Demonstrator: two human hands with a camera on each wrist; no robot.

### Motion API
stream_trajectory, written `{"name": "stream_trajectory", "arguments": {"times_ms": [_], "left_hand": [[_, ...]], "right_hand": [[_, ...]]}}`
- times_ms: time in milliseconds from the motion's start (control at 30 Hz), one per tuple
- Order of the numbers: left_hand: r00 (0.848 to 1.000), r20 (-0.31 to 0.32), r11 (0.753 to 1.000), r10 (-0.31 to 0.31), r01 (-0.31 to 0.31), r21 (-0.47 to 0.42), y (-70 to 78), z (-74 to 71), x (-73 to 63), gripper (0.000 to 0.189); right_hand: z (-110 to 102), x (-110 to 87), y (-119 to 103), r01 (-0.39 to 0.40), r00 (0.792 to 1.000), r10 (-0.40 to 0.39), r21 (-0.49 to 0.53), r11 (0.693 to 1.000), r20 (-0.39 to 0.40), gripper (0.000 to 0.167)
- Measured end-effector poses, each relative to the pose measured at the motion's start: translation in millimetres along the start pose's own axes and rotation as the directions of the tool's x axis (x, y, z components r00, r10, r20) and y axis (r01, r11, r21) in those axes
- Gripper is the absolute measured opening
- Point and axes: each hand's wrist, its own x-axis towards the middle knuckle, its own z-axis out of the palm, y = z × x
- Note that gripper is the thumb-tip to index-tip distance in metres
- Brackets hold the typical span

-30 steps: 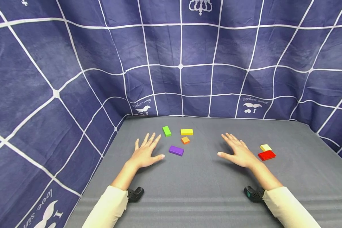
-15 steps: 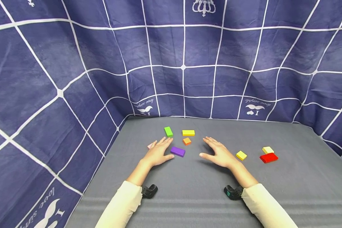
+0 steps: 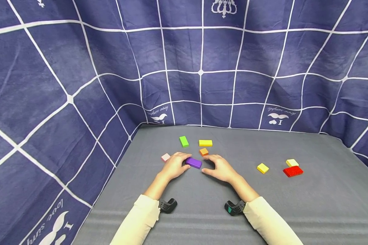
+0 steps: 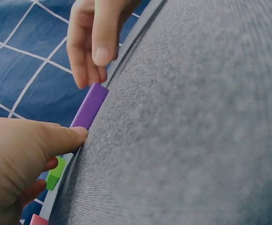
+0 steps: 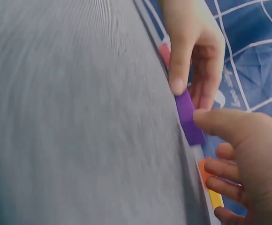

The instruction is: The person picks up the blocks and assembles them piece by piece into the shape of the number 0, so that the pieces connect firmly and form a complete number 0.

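Observation:
A purple rectangular block (image 3: 194, 162) lies on the grey table between the two hands. At its left end, my left hand (image 3: 174, 165) pinches it, the thumb along the near side and the fingers bent over the far side. My right hand (image 3: 220, 168) is just off the other end, thumb and fingers spread apart in a loose curve with nothing between them. In the right wrist view the right thumb overlaps the purple block (image 5: 188, 117). Beyond the right fingertips sits a small orange block (image 3: 203, 151). Partly behind the left hand is a pink block (image 3: 165, 157).
Farther back lie a green block (image 3: 184, 141) and a long yellow block (image 3: 205, 143). Over to the right are a small yellow block (image 3: 262, 168), a pale yellow block (image 3: 292, 163) and a red block (image 3: 293, 171). A blue checked curtain (image 3: 178, 86) stands behind the table (image 3: 233, 224).
Both hands have come inward toward the purple block, and the left one has taken hold of its left end. The pink block and small yellow block, hidden at first, now show.

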Motion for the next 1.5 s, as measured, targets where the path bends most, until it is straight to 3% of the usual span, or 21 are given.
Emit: {"name": "stream_trajectory", "arguments": {"times_ms": [267, 467, 800, 1167, 1500], "left_hand": [[0.999, -0.032, 0.999, -0.008, 0.007, -0.053, -2.5, 4.9, -0.6, 0.036], [0.997, -0.052, 0.99, -0.052, 0.045, -0.134, -3.7, 5.5, -2.1, 0.031], [0.995, -0.027, 0.979, -0.096, 0.09, -0.182, 0.0, 3.2, -2.6, 0.031], [0.997, 0.019, 0.968, -0.069, 0.071, -0.241, 11.9, 3.0, -0.3, 0.032], [0.997, 0.075, 0.971, -0.015, 0.032, -0.235, 29.8, 6.6, -0.2, 0.031]], "right_hand": [[15.9, 4.6, -6.7, 0.011, 0.997, -0.006, 0.062, 0.998, -0.077, 0.037], [19.8, 6.2, -7.6, -0.004, 0.993, 0.014, 0.083, 0.997, -0.116, 0.029], [20.9, 6.0, 0.4, 0.042, 0.984, -0.009, 0.182, 0.982, -0.18, 0.025], [6.0, -5.5, 3.2, -0.077, 0.993, 0.096, 0.26, 0.962, -0.063, 0.026], [-15.1, -24.5, 5.7, -0.046, 0.999, 0.047, 0.254, 0.966, 0.002, 0.027]]}}
